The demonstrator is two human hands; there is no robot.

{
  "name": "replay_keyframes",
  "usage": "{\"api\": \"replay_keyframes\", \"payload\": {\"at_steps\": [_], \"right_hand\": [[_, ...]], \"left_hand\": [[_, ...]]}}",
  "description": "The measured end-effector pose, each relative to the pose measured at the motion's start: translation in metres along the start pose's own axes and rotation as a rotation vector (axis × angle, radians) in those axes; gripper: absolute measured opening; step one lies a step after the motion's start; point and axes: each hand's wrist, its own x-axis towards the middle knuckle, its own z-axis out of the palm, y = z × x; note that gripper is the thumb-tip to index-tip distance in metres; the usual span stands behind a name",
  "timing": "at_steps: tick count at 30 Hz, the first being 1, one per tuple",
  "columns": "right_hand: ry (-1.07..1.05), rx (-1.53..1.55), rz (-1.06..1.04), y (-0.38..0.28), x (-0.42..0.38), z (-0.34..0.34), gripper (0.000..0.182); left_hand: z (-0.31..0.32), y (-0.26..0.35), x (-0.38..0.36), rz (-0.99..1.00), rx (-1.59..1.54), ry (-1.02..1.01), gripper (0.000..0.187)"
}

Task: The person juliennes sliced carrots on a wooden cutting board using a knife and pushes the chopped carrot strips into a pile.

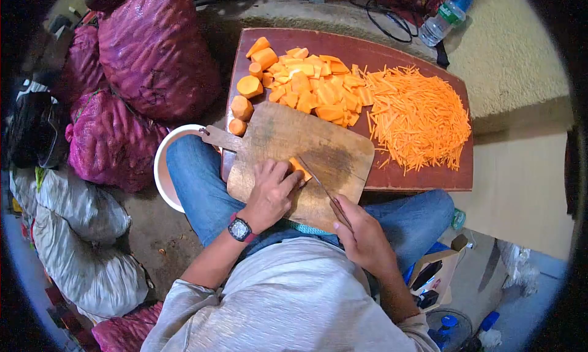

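We take this for a vegetable-preparation and storage space: bulging pink mesh sacks (156,52) crowd the floor (162,226) beyond the left edge of the tabletop (450,179), shredded carrot (419,119) heaped near its right edge.

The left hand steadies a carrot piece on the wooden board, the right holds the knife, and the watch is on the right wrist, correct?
Not quite: the head view shows the watch on the left wrist. The rest holds: the left hand steadies a carrot piece on the wooden board, and the right hand holds the knife.
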Motion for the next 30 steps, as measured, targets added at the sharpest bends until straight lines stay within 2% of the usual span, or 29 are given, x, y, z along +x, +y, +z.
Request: {"api": "replay_keyframes", "payload": {"at_steps": [6, 11, 18, 21, 27, 30], "right_hand": [[-0.109, 0.037, 0.069, -0.011, 0.007, 0.002, 0.055], [-0.172, -0.032, 0.062, -0.017, 0.003, -0.010, 0.053], [-0.153, -0.057, -0.014, -0.007, 0.038, 0.000, 0.049], [-0.174, -0.119, -0.032, -0.014, 0.042, -0.002, 0.047], [-0.160, -0.031, 0.050, -0.018, 0.036, -0.002, 0.043], [-0.170, -0.050, 0.003, -0.015, 0.046, 0.004, 0.046]], "left_hand": [[-0.001, -0.001, -0.002, 0.025, 0.088, -0.084, 0.040], [0.002, -0.005, -0.004, 0.065, 0.109, -0.093, 0.040], [0.001, -0.006, -0.006, 0.057, 0.128, -0.141, 0.038], [0.003, -0.005, -0.004, 0.062, 0.132, -0.088, 0.036], [0.001, -0.005, -0.004, 0.043, 0.088, -0.096, 0.035], [-0.003, -0.003, -0.002, 0.043, 0.082, -0.111, 0.037]]}}
